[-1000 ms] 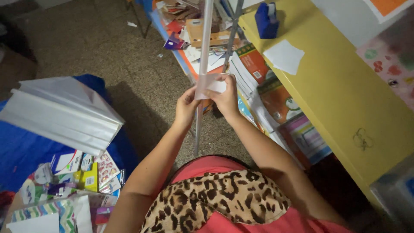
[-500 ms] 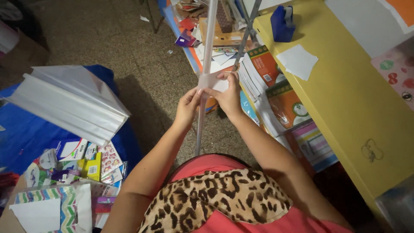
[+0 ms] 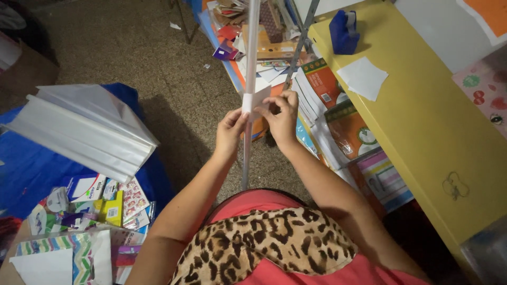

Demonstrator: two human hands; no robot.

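1. Step in hand, by the look of it: a small white paper slip (image 3: 255,100) is being wrapped around a long pale rolled tube (image 3: 249,68) that stands upright in front of the person, just above the lap.
2. Left hand (image 3: 231,131) is pinched narrow, fingertips pressing the slip's left edge against the tube.
3. Right hand (image 3: 283,119) is curled close, thumb and fingers holding the slip's free flap out to the right of the tube.
4. Next move, I judge, calls for pulling that flap snug around the tube while the left hand keeps the edge from sliding.
5. Nearby: a yellow tabletop (image 3: 422,116) with a blue tape dispenser (image 3: 344,31), and stacked white sheets (image 3: 84,129) to the left.
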